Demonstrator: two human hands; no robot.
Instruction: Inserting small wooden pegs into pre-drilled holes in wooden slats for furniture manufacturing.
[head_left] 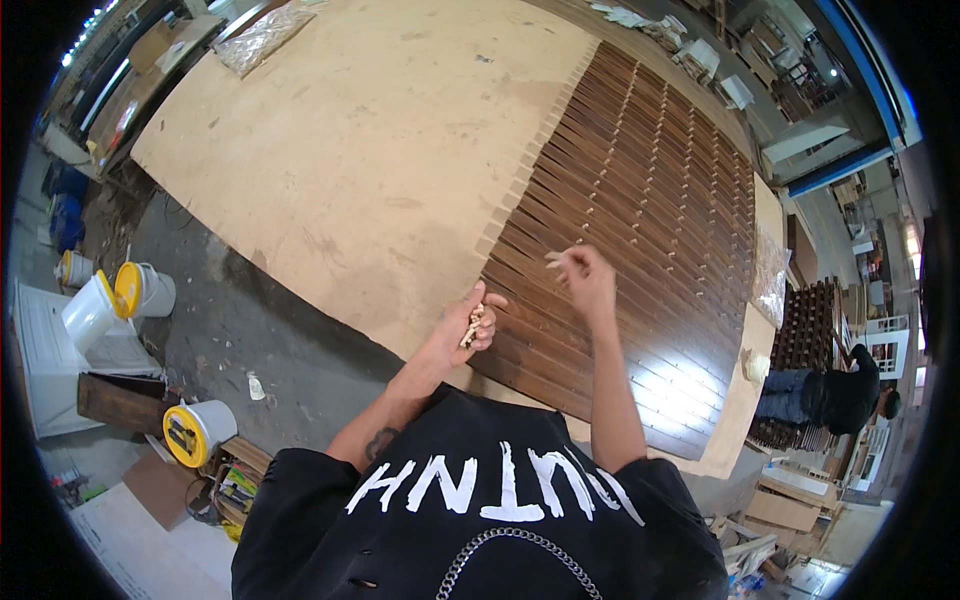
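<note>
My left hand [473,322] is curled around a bunch of small pale pegs [470,328], close to the near left edge of a dark brown slatted wood panel [640,290]. Further right, my right hand [588,275] is over the panel, its thumb and fingers pinched on a small pale peg [553,260]. Similar small pale pieces [588,212] dot the panel in rows, at the seams between the slats. Whether they stand upright or lie flat is too small to tell. The slats' left ends are staggered, with pointed dark gaps between them.
The panel lies on a large light board [330,170]. A clear plastic bag [262,38] rests at its far left. White buckets with yellow lids [150,290] stand on the floor at left. Another person [835,400] is bent beside stacked dark slats [805,325] at right.
</note>
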